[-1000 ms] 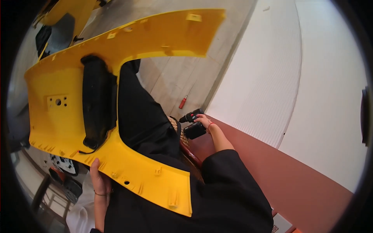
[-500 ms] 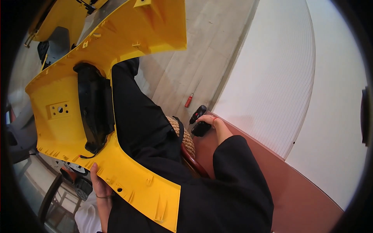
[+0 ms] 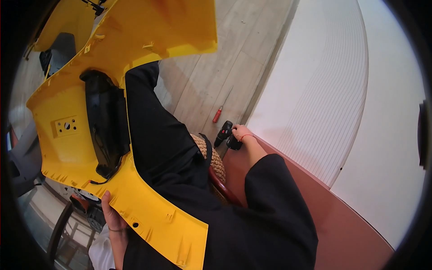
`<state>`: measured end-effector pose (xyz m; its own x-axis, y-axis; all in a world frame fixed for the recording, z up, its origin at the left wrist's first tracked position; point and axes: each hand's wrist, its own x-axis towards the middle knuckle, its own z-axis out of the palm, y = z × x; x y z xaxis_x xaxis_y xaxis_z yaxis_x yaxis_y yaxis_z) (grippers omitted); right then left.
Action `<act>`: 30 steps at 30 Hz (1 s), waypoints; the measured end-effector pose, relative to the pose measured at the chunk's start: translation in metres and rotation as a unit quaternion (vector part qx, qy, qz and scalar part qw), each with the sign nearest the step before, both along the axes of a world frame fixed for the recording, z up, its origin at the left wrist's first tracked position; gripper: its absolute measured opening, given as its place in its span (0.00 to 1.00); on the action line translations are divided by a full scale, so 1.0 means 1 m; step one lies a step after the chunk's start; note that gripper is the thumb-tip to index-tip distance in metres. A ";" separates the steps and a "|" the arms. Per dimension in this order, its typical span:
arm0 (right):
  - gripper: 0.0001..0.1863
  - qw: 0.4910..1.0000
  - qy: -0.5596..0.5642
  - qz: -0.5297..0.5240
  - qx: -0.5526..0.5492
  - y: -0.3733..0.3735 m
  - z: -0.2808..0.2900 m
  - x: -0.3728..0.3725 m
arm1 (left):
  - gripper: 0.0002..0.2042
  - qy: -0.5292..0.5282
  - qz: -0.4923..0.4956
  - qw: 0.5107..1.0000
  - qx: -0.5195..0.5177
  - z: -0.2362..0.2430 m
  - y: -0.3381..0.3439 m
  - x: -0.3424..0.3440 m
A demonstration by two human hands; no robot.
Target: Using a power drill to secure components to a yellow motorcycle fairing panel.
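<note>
A large curved yellow plastic panel rests across my lap, its ribbed inner side facing up. Fixed along its middle is a long black plastic part, from whose lower end a short black cable with a reddish tip sticks out. My left hand grips the panel's near left edge, thumb on top and the other fingers hidden beneath. Out to the right, my right hand is closed around a black cordless drill near its battery end, low beside the chair.
A red-handled screwdriver lies on the wood-look floor beyond the drill. Beside my right leg are a woven chair seat and a reddish-brown surface. Another yellow panel and grey parts stand at the far left.
My right hand and the drill have turned slightly, so more of the drill's body shows. The panel has shifted a little left in view, with my left hand still on it.
</note>
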<state>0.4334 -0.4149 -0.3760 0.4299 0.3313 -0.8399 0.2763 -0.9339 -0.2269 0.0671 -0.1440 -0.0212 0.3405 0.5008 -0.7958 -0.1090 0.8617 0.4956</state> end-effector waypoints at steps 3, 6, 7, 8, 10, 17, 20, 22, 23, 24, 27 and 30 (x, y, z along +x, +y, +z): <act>0.22 1.000 -0.009 0.012 -0.003 0.000 -0.002 0.001 | 0.24 0.014 0.000 1.000 0.004 -0.004 0.002 -0.005; 0.24 0.998 -0.065 -0.001 0.003 0.004 0.006 -0.001 | 0.24 0.035 -0.009 0.999 0.035 -0.008 0.003 -0.011; 0.25 0.998 -0.063 -0.015 0.000 0.001 0.006 -0.001 | 0.24 0.031 -0.007 0.999 0.032 -0.009 0.005 -0.012; 0.26 0.998 -0.061 -0.028 -0.004 0.000 0.006 0.001 | 0.24 0.028 -0.011 0.999 0.031 -0.009 0.007 -0.012; 0.26 0.997 -0.056 -0.056 0.007 -0.002 0.002 0.005 | 0.24 0.020 -0.013 0.999 0.028 -0.012 0.008 -0.012; 0.22 0.975 -0.122 -0.114 0.144 0.036 0.025 0.036 | 0.24 0.037 -0.008 0.997 0.064 -0.010 0.009 -0.027; 0.13 0.885 0.092 -0.325 0.319 0.091 0.148 0.049 | 0.22 0.034 0.000 0.997 0.073 -0.018 0.009 -0.018; 0.10 0.889 0.105 -0.260 0.362 0.126 0.229 0.041 | 0.22 0.009 -0.014 0.996 0.090 -0.019 0.010 -0.011; 0.09 0.874 0.176 -0.213 0.400 0.144 0.263 0.033 | 0.22 -0.003 -0.011 0.996 0.093 -0.015 0.012 -0.009; 0.08 0.852 0.247 -0.164 0.432 0.166 0.294 0.018 | 0.22 -0.014 -0.008 0.995 0.095 -0.011 0.012 -0.008; 0.08 0.835 0.302 0.069 0.455 0.238 0.382 -0.045 | 0.23 -0.007 -0.001 0.995 0.098 -0.008 0.010 -0.009; 0.11 0.751 0.113 0.354 0.546 0.297 0.393 -0.105 | 0.22 -0.005 -0.009 0.994 0.107 -0.013 0.009 -0.012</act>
<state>0.3283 -0.1178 0.0167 -0.2905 0.9540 0.0746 0.4550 0.2063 -0.8663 0.0546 -0.1347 -0.0345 0.3587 0.6521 -0.6679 -0.1013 0.7385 0.6667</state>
